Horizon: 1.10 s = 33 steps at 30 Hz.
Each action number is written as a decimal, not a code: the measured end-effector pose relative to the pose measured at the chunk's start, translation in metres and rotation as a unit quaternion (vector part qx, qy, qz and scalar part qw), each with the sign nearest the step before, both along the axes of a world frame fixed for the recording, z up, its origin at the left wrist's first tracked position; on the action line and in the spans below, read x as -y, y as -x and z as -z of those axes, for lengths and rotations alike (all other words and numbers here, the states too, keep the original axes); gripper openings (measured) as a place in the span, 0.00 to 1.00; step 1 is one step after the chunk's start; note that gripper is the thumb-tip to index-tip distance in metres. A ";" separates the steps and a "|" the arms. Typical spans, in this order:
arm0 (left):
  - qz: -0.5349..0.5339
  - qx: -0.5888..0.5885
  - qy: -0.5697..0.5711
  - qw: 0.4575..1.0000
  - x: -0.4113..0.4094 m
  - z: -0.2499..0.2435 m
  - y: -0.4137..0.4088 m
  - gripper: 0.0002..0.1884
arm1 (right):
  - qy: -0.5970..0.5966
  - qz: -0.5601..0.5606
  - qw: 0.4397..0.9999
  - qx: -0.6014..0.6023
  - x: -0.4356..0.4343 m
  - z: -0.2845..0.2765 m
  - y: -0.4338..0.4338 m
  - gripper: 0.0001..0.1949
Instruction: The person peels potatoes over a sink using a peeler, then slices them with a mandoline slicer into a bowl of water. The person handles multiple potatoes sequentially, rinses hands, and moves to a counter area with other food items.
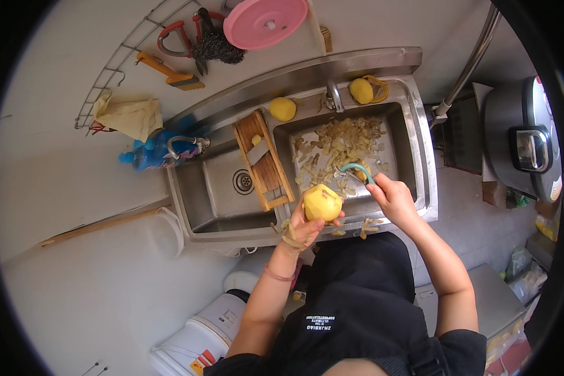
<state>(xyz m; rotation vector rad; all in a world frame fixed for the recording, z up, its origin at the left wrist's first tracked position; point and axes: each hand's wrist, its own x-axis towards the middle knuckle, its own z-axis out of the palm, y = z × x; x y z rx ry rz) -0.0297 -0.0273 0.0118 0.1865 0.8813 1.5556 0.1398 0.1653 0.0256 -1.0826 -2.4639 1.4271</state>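
Note:
In my left hand (pixel 305 230) rests a mostly peeled potato (pixel 323 203), with a small brown strip of skin on its upper side. A strip of peel clings to that wrist. My right hand (pixel 395 199) grips a peeler with a teal handle (pixel 357 167), held apart from the potato and over the right basin. Loose potato peelings (pixel 345 141) cover much of that basin (pixel 406 141). Another yellow potato (pixel 363 171) lies there, partly hidden behind the peeler. Several peel scraps (pixel 369 228) lie on the sink's front edge.
A wooden slicer board (pixel 268 164) spans the left basin (pixel 211 188) near the divider. Yellow potatoes (pixel 282 109) (pixel 361 90) sit on the back ledge beside the faucet (pixel 334 96). Blue bottles (pixel 157 152) stand at the left corner. A large cooker (pixel 517 141) is on the right.

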 end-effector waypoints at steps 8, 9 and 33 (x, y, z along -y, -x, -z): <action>-0.012 -0.040 -0.009 0.999 -0.005 0.003 0.000 0.49 | -0.236 -0.180 0.945 -0.140 0.009 -0.042 0.025 0.16; -0.008 -0.040 -0.004 0.999 -0.008 0.000 0.001 0.49 | -0.250 -0.195 0.940 -0.129 0.008 -0.042 0.027 0.16; 0.039 -0.620 0.126 0.774 -0.029 -0.037 0.007 0.43 | 0.201 -0.056 0.974 -0.083 0.008 -0.012 0.039 0.22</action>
